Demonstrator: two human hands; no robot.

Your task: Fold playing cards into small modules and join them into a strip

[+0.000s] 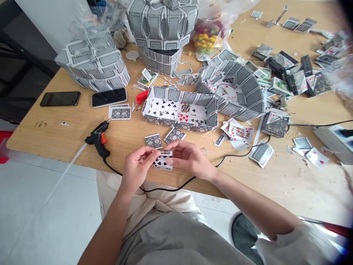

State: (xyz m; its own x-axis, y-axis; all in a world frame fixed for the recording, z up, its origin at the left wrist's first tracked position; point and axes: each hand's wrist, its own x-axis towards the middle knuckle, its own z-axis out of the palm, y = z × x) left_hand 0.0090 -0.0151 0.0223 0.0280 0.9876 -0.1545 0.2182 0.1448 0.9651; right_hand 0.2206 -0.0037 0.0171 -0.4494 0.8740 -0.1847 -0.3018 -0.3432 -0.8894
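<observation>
Fingers of the left hand (135,165) pinched the left side of a playing card (162,163), thumb laid across its top corner. At the other side, the right hand (191,160) had its thumb on the card's face and its fingers curved together around the far corner; I could not tell how firmly they gripped. The card showed black spades, with a strip of dark patterned back along its far edge. It was near the front edge of the wooden table (55,129), before the person's lap, though whether it touched the wood I could not tell.

Just beyond the fingers lay two patterned card pieces (153,141), and past them stood an oblong card tray (180,125), its floor lined with card faces. To the left of the hands rested a black glue gun (98,139) with an orange trigger, a whitish stick (66,173) jutting from its rear past the table's edge. Its black cord (176,189) looped below the hands. Two phones (109,97) lay farther left, and a larger open card basket (244,106) stood beyond the tray, to its right.
</observation>
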